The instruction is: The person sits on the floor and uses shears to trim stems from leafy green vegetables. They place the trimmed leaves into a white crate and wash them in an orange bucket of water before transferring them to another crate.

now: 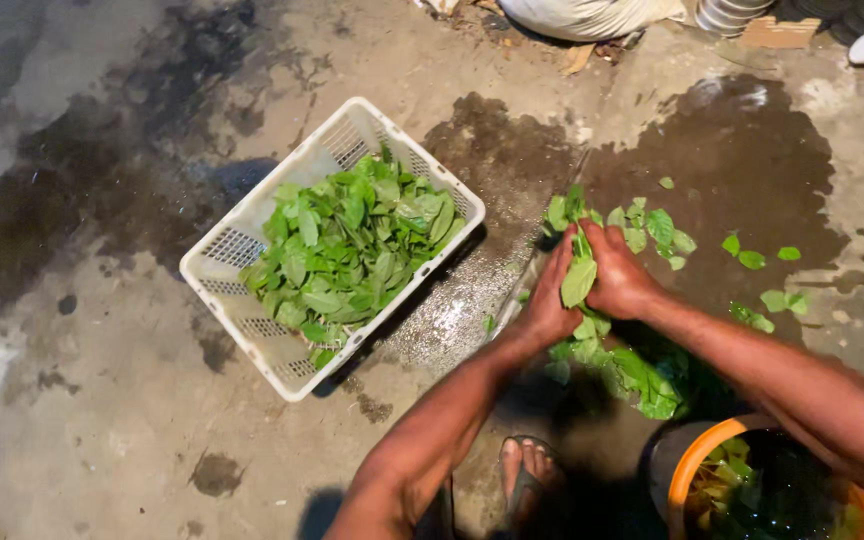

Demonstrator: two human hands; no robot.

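A bunch of green leafy stems [580,285] stands roughly upright, pressed between both palms. Left of the left hand [549,300] sits a white slotted plastic crate [220,262], apparently full of leaves. The right hand [620,275] closes around the bunch too.

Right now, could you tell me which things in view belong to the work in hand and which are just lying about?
In use:
left hand and right hand pressing a bunch of green leaves
white crate of leaves
orange bucket

Lying about:
stacked bowls
pale sack
scattered leaves on the wet floor
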